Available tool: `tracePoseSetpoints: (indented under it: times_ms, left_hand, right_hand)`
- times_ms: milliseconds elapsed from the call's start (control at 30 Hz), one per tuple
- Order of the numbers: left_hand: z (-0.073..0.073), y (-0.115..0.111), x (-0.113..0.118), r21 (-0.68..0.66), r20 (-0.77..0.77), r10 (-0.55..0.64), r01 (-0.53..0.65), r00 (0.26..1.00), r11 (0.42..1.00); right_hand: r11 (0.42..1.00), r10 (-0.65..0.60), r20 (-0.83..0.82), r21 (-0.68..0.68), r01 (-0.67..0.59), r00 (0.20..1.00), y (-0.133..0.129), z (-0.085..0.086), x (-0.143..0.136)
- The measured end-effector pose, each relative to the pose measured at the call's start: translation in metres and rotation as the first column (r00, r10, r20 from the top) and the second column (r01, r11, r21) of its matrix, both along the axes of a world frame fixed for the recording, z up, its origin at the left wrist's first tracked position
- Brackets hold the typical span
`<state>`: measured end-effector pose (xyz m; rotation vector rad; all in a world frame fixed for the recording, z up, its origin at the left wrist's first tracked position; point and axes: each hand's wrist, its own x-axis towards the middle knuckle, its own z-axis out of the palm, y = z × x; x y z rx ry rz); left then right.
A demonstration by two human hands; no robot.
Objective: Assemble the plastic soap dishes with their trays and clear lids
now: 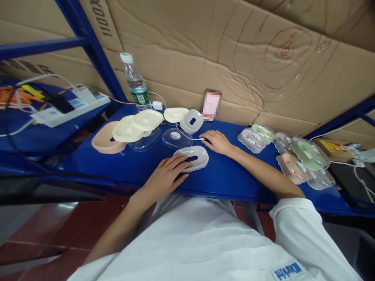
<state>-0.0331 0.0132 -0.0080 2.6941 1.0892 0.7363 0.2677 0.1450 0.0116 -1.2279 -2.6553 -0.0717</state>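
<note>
My left hand (170, 171) rests on a light grey oval plastic box (199, 157) with a dark slot in its top. Its fingers lie over the left end and the thumb sits along the near side. Beyond it, my right hand (217, 142) has the white plug end of a thin cable (197, 139) between thumb and forefinger. A clear plastic cover (177, 139) with a round label lies just left of that plug. Behind it a second grey slotted piece (191, 121) leans against a cream oval piece (175, 114).
Left on the blue table (222, 177) are cream oval lids (148, 120), a peach box (107, 138) and a water bottle (137, 88). A phone (211, 104) leans on the cardboard wall (187, 58). Several covered boxes (310, 155) are grouped at right; a power strip (70, 111) is far left.
</note>
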Motion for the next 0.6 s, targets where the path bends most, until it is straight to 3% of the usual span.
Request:
tracePoseSetpoints:
  times_ms: [133, 267, 600]
  left_hand:
    - [-0.002, 0.001, -0.001, -0.021, 0.009, -0.013, 0.013, 1.0, 1.0]
    - [-0.003, 0.002, -0.002, -0.031, 0.003, -0.019, 0.019, 1.0, 0.999]
    - [-0.005, 0.004, -0.003, -0.047, 0.049, -0.027, 0.029, 0.998, 0.998]
  right_hand:
    - [0.988, -0.118, -0.013, 0.093, 0.119, 0.993, 0.021, -0.004, -0.024]
    - [0.981, -0.145, -0.022, 0.129, 0.147, 0.989, 0.036, -0.001, -0.04]
    - [0.996, 0.069, 0.109, 0.049, -0.074, 0.992, 0.061, 0.02, -0.06]
